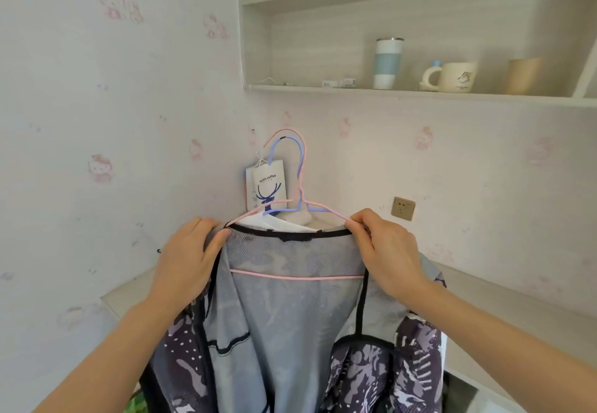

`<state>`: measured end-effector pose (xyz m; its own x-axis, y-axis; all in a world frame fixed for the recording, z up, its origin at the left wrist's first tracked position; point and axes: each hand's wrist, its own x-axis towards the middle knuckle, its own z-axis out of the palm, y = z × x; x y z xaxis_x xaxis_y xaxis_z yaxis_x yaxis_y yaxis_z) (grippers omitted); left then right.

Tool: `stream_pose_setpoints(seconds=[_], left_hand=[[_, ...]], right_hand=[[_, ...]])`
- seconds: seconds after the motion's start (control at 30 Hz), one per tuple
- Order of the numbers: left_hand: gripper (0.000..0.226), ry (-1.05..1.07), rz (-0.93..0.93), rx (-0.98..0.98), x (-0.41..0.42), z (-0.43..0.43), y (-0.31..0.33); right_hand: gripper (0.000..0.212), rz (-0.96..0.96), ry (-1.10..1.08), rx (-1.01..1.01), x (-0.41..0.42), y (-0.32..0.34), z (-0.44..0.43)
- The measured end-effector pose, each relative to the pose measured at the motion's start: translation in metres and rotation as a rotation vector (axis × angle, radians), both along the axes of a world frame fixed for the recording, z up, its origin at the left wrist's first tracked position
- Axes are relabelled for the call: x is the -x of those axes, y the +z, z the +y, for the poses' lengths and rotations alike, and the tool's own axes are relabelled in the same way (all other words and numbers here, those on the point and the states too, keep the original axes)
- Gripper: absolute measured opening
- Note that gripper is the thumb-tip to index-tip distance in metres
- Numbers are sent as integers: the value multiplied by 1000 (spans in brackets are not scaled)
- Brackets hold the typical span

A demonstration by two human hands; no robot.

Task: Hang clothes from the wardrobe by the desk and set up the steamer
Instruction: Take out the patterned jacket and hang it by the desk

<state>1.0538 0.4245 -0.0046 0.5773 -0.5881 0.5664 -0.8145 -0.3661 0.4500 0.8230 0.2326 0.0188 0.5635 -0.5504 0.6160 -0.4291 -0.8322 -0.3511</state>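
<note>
A grey jacket (290, 315) with a mesh lining and purple camouflage outside hangs open toward me on a pink hanger (297, 278). A blue hanger (302, 167) sits right behind it, carrying a white garment (274, 222). Both hooks point up in front of the wall corner; what they hang on is not visible. My left hand (190, 257) grips the jacket's left shoulder at the collar. My right hand (384, 251) pinches the right shoulder where the hanger arm ends. No steamer is in view.
A white paper bag (266, 186) with a deer logo hangs in the corner behind the hangers. A wall shelf (403, 92) above holds a tumbler (387, 64), a mug (455, 76) and a beige cup (523, 75). A wall socket (403, 208) is at right. The desk top (517, 309) runs below.
</note>
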Motion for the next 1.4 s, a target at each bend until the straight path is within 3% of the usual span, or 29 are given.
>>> stream_pose_setpoints(seconds=[0.17, 0.7, 1.17, 1.4], left_hand=[[29, 66, -47, 44, -53, -9, 25], [30, 126, -12, 43, -196, -72, 33], [26, 194, 188, -83, -345, -203, -52], [26, 231, 392, -168, -395, -234, -118]], right_hand=[[22, -60, 4, -47, -60, 11, -13], [25, -22, 52, -105, -214, 20, -92], [26, 133, 198, -354, -380, -68, -250], [33, 270, 273, -447, -436, -135, -295]])
